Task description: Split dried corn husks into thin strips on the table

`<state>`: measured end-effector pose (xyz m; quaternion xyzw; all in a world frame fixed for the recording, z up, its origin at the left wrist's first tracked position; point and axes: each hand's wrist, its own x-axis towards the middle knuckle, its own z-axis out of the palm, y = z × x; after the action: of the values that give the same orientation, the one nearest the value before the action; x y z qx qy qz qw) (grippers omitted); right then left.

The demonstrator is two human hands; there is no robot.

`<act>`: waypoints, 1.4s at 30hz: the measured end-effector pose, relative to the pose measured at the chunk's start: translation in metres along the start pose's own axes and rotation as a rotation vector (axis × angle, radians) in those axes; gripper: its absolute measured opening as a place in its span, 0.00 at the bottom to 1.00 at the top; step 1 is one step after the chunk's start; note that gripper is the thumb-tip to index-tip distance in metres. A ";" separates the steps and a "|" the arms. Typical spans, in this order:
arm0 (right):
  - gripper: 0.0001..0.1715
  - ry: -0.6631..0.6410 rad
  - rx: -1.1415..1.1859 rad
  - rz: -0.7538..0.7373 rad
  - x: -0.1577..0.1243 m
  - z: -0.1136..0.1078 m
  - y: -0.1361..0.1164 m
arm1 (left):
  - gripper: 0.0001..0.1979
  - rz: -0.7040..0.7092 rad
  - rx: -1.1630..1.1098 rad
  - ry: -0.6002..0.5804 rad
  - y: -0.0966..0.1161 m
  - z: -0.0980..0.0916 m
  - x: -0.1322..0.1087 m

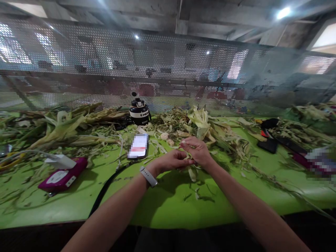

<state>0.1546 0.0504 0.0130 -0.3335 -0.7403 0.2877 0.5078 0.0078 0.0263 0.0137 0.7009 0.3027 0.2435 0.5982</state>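
My left hand [173, 161], with a light band on its wrist, meets my right hand [197, 151] above the green table [168, 210]. Both hands are closed, thumbs and fingers pinched on pale corn husk [192, 174], part of which hangs below them. The fingers cover most of the husk between them. Just beyond the hands, a larger bunch of pale corn husks [201, 122] stands out of a heap of dry scraps. Small husk shreds [196, 193] lie on the table beneath the hands.
A phone with a lit screen [138, 146] lies left of my hands, a dark strap [110, 183] nearby. Behind it stands a black-and-white bottle [139, 112]. A magenta box [64, 176] bears a white charger [61, 161]. Long husks [65, 126] lie left. A perforated metal screen [168, 63] rises behind.
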 end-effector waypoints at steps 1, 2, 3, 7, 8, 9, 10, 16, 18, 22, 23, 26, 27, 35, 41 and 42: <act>0.14 -0.004 0.008 0.005 0.000 0.000 -0.001 | 0.21 -0.002 0.001 -0.002 0.000 0.001 0.000; 0.15 -0.012 0.016 0.014 0.000 0.000 -0.002 | 0.21 -0.008 0.000 -0.002 0.001 0.001 0.000; 0.15 -0.021 0.023 0.026 0.000 0.000 -0.003 | 0.20 -0.014 -0.007 0.002 0.001 0.001 0.000; 0.21 -0.016 0.050 0.157 0.006 -0.007 -0.003 | 0.19 0.009 -0.082 0.082 -0.001 0.000 0.002; 0.23 -0.010 0.037 0.204 0.008 -0.010 -0.002 | 0.19 0.021 -0.104 0.117 -0.002 -0.001 0.002; 0.25 -0.010 0.009 0.245 0.010 -0.013 -0.002 | 0.19 0.028 -0.122 0.154 -0.003 -0.002 0.003; 0.26 -0.021 -0.028 0.275 0.011 -0.016 -0.001 | 0.19 0.029 -0.136 0.185 -0.004 -0.003 0.003; 0.31 -0.077 -0.249 0.162 0.009 -0.018 0.003 | 0.19 0.007 -0.121 0.216 -0.005 -0.002 0.005; 0.31 0.035 -0.406 0.041 0.007 -0.016 0.004 | 0.19 0.001 -0.093 0.203 -0.005 -0.001 0.005; 0.30 0.127 -0.590 -0.043 0.008 -0.016 0.010 | 0.20 0.006 -0.081 0.174 -0.005 0.000 0.006; 0.30 0.116 -0.599 -0.036 0.009 -0.018 0.011 | 0.20 0.004 -0.093 0.182 -0.007 0.000 0.006; 0.25 0.182 -0.583 -0.074 0.012 -0.025 0.012 | 0.19 -0.005 -0.209 0.293 -0.010 0.000 0.009; 0.22 0.258 -0.568 -0.109 0.012 -0.027 0.010 | 0.19 0.005 -0.273 0.356 -0.011 -0.001 0.010; 0.15 0.104 -0.471 -0.170 -0.005 -0.007 -0.014 | 0.13 0.270 -0.662 0.658 -0.010 -0.006 0.019; 0.08 -0.170 -0.414 0.046 -0.008 0.010 -0.001 | 0.14 0.292 -0.720 0.690 -0.008 0.002 0.021; 0.07 -0.202 -0.340 0.065 -0.007 0.010 0.002 | 0.14 0.281 -0.702 0.686 -0.008 0.003 0.021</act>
<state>0.1470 0.0454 0.0041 -0.4076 -0.8142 0.2068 0.3579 0.0234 0.0398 0.0053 0.3713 0.2843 0.6248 0.6253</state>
